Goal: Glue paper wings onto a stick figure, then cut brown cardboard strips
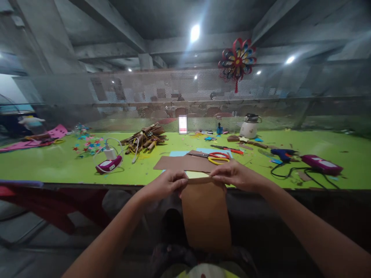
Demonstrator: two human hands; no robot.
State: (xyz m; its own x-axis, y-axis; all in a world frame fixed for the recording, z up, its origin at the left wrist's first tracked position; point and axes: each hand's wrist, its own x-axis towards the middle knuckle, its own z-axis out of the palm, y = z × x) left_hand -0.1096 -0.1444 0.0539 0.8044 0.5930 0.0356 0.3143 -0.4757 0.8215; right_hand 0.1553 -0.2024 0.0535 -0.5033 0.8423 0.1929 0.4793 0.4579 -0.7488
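A sheet of brown paper (206, 216) hangs down over the table's front edge toward my lap. At its upper left corner, my left hand (174, 181) pinches the folded top edge. My right hand (227, 173) grips the same edge at the upper right. Between the hands that edge forms a narrow fold. Just beyond them lie a flat brown strip of paper (174, 163) and scissors (218, 157) with red and yellow handles. Pale yellow and light blue paper shows partly beneath these.
A bundle of brown paper rolls (145, 138) sits at the back left, near a purple power strip (108, 165). To the right are a blue glue gun (282, 155), another purple power strip (321, 164) with cables, and a white jug (248, 126). A perforated screen stands behind.
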